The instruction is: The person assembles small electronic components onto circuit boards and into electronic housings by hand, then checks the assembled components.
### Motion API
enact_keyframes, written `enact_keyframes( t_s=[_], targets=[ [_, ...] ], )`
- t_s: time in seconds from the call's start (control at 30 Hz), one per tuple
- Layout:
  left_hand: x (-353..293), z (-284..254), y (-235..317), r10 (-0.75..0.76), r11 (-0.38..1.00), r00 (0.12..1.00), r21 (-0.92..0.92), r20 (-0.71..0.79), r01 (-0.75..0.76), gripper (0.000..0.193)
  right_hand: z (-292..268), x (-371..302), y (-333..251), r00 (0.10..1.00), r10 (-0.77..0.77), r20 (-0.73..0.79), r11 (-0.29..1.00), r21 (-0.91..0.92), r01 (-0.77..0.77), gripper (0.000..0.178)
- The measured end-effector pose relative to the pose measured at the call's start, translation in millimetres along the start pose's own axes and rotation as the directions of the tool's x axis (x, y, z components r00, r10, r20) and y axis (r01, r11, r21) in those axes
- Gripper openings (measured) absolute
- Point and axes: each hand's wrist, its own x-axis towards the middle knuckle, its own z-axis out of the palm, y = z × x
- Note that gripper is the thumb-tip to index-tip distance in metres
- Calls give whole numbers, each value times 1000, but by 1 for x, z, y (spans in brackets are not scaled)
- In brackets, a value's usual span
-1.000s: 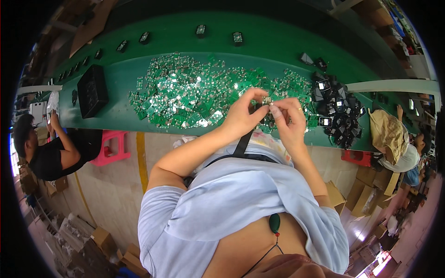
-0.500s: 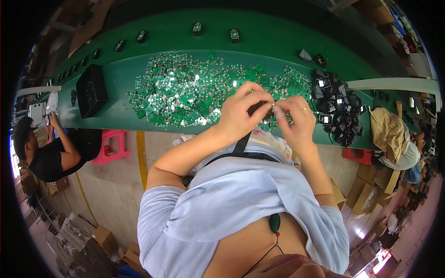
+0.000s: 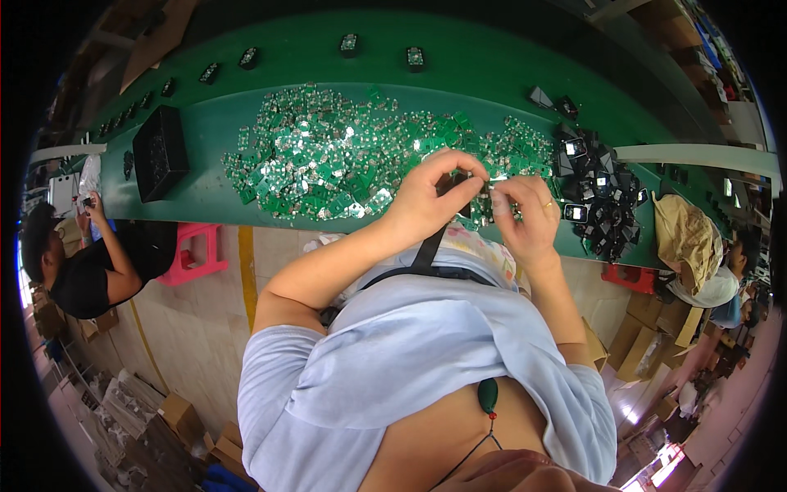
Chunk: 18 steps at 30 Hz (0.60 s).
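Note:
Above the near edge of the green bench my hands meet, fingertips almost touching. My left hand [image 3: 430, 197] is closed, thumb and fingers curled round a small dark piece [image 3: 466, 207] that is mostly hidden; its kind does not show. My right hand [image 3: 529, 217] is closed too, thumb and fingers pinched beside the left fingertips. Something tiny and pale shows between the two; I cannot make out what it is. Just beyond my hands spreads a wide heap of small green circuit boards [image 3: 328, 164]. Right of them lies a pile of black plastic housings [image 3: 602, 193].
A black open box [image 3: 160, 154] stands on the bench at the left. Black housings with boards in them [image 3: 350, 45] sit spaced along the green strip [image 3: 295, 57] at the back. A co-worker [image 3: 90, 262] sits at the far left near a pink stool [image 3: 193, 254]; another person is at the right.
My fingers have shifted slightly at the point where they meet, and the dark piece now shows lower, under my left hand. The co-worker at the left has moved a little.

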Motion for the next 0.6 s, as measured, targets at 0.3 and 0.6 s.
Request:
enact_keyframes(
  t_s=[0.3,0.6],
  targets=[
    [-2,4,21,140,962,966,262,-216,-81,21,-3,8,-7,991,-89,100,992,-81,97,24],
    [-1,5,18,363,872,907,421,-215,-249,23,1,8,-8,988,-91,127,989,-105,104,23]
  ],
)
